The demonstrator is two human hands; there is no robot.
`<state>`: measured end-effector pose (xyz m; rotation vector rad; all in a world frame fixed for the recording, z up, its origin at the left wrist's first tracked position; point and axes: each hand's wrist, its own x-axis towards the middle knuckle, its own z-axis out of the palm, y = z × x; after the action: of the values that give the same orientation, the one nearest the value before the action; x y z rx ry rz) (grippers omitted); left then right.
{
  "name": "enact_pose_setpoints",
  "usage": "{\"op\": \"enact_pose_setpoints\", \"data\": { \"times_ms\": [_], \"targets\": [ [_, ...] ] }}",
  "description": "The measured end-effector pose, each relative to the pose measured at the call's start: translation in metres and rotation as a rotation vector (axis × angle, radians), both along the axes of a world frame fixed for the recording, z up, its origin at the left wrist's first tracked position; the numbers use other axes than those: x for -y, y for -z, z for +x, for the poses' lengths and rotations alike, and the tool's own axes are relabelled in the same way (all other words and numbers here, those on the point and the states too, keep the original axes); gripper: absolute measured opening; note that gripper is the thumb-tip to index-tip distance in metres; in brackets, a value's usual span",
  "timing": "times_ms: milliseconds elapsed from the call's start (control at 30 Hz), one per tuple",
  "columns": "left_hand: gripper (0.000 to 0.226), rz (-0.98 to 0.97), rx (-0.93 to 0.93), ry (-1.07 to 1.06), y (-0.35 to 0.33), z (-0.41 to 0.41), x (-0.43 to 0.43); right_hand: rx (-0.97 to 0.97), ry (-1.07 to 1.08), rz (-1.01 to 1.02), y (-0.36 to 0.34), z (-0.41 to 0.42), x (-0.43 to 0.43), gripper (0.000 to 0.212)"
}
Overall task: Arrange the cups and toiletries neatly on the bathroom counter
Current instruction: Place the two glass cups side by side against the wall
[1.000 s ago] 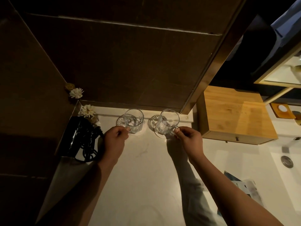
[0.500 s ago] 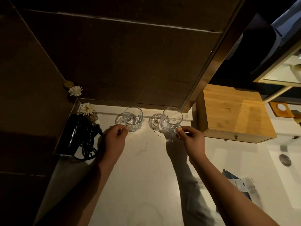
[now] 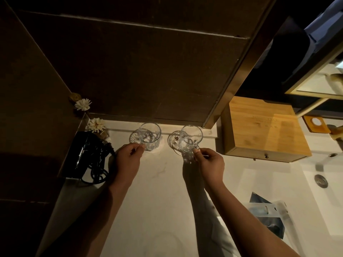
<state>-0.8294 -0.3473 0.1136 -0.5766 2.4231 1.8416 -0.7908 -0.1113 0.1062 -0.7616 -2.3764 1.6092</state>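
Note:
Two clear glass cups stand at the back of the white counter [image 3: 157, 191], close to the dark wall. The left cup [image 3: 149, 136] rests partly on a round glass coaster [image 3: 134, 139]. My left hand [image 3: 128, 164] pinches its handle at the near side. The right cup [image 3: 190, 138] sits tilted over a second glass coaster [image 3: 172, 140], and my right hand [image 3: 210, 165] grips its handle with fingertips. Both cups look empty.
A black hair dryer [image 3: 87, 156] with coiled cord lies at the left wall. White flowers [image 3: 96, 125] stand in the back left corner. A bamboo box [image 3: 263, 130] with a small drawer sits to the right, a sink drain [image 3: 319, 179] beyond, and plastic toiletry packets [image 3: 267, 216] lie near right.
The right cup has lifted and tipped slightly over its coaster while the right hand holds its handle. The left hand and left cup have stayed nearly in place.

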Motion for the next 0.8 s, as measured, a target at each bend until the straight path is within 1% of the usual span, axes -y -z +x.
{"op": "enact_pose_setpoints", "data": {
  "times_ms": [67, 167, 233, 300, 400, 500, 633, 800],
  "targets": [
    [0.006, 0.022, -0.008, -0.003, 0.0, 0.0, 0.0, -0.001, -0.007, 0.04, 0.0, 0.002, 0.003, 0.01],
    [0.02, 0.047, -0.013, -0.031, -0.002, 0.0, -0.003, 0.026, -0.01, 0.058, 0.0, 0.002, 0.004, 0.014],
    [0.026, 0.11, 0.001, -0.077, -0.003, -0.001, -0.005, 0.038, -0.02, 0.062, 0.0, 0.001, 0.004, 0.017],
    [0.027, 0.19, 0.018, -0.117, -0.004, -0.003, -0.008, 0.046, -0.039, 0.066, 0.0, 0.001, 0.002, 0.017],
    [0.024, 0.256, 0.001, -0.147, -0.008, -0.003, -0.013, 0.042, -0.061, 0.087, 0.0, 0.002, 0.0, 0.019],
    [0.026, 0.232, -0.041, -0.175, -0.011, -0.001, -0.019, 0.035, -0.07, 0.063, -0.002, 0.004, 0.0, 0.021],
    [0.041, 0.183, -0.081, -0.188, -0.013, 0.002, -0.024, 0.036, -0.066, 0.015, -0.005, 0.003, 0.0, 0.02],
    [0.033, 0.149, -0.046, -0.205, -0.014, 0.004, -0.028, 0.047, -0.079, 0.022, -0.006, 0.001, -0.001, 0.018]
  ]
}}
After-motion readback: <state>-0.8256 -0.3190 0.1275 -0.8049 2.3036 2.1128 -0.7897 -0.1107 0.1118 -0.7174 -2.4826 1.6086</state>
